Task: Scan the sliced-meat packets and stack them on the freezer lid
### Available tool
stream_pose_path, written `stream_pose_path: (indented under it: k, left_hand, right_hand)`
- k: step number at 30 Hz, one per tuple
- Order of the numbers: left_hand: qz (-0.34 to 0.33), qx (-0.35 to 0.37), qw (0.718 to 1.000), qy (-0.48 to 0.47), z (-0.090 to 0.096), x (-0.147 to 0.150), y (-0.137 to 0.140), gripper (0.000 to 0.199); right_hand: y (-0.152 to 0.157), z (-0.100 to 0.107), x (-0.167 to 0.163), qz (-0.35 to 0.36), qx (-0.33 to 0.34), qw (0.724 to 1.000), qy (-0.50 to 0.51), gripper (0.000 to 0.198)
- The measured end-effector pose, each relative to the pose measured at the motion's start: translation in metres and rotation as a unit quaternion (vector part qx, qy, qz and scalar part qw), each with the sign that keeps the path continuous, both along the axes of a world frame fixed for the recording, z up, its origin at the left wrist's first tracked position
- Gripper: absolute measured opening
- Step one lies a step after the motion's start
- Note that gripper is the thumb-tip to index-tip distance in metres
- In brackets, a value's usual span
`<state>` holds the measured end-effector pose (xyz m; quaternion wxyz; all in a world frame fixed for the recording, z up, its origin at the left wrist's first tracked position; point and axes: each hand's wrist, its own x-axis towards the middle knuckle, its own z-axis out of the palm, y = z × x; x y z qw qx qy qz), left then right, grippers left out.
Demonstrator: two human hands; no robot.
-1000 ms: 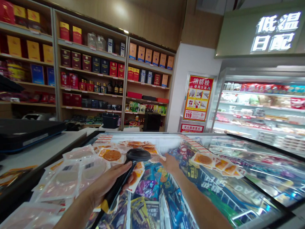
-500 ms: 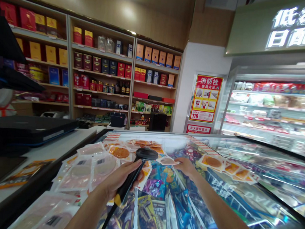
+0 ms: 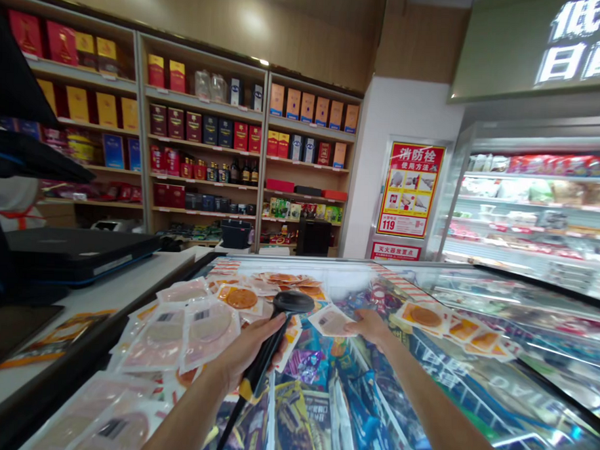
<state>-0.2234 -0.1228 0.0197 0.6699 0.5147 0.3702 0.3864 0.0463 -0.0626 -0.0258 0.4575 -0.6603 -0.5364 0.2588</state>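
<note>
My left hand [image 3: 249, 354] is wrapped round the handle of a black barcode scanner [image 3: 263, 355], its head pointing away from me and its cable trailing down. Just right of the scanner head, my right hand [image 3: 370, 327] pinches the edge of a flat clear-and-white food packet [image 3: 331, 320] with a barcode patch facing up. Many similar flat packets [image 3: 210, 330] lie in overlapping piles on the freezer glass to the left. Beyond the scanner, more packets with round orange contents [image 3: 238, 298] are spread out. A short row of such packets [image 3: 427, 316] lies to the right of my right hand.
The glass-topped chest freezer [image 3: 318, 409] holds colourful bagged goods. At left is a counter [image 3: 130, 298] with a black device [image 3: 82, 253] on it. Shelves of boxed goods [image 3: 205, 130] line the back wall, and a lit chilled display [image 3: 531, 213] stands at right.
The packet in my right hand has tilted, so more of its barcode side faces me. My left hand still holds the scanner. The view has shifted slightly to the left.
</note>
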Motion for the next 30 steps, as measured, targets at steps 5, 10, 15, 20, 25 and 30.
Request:
stream_pose_path:
  k: [5, 10, 15, 20, 25, 30]
  left_hand:
    - [-0.008, -0.009, 1.000, 0.000, 0.008, -0.002, -0.006, 0.039]
    - [-0.030, -0.021, 0.999, -0.023, 0.016, -0.005, -0.011, 0.036]
    - [-0.040, -0.017, 0.999, -0.030, 0.019, -0.001, -0.018, 0.036]
    - [-0.056, -0.007, 0.998, -0.031, 0.020, 0.001, -0.021, 0.034]
    - [-0.072, 0.003, 0.997, -0.029, 0.020, -0.001, -0.022, 0.032]
    - [-0.071, 0.014, 0.997, -0.037, 0.021, -0.001, -0.023, 0.030]
  right_hand:
    - [-0.005, 0.002, 0.002, 0.041, -0.071, 0.996, 0.022, 0.009]
    - [-0.010, -0.001, 0.017, 0.020, -0.015, 0.987, 0.158, 0.021]
    - [-0.007, -0.007, 0.022, 0.003, 0.033, 0.987, 0.159, 0.028]
    - [-0.007, -0.007, 0.016, 0.020, 0.038, 0.984, 0.171, 0.027]
    - [-0.007, -0.009, 0.018, 0.019, 0.032, 0.984, 0.176, 0.031]
    - [-0.004, -0.013, 0.019, 0.018, 0.028, 0.987, 0.158, 0.031]
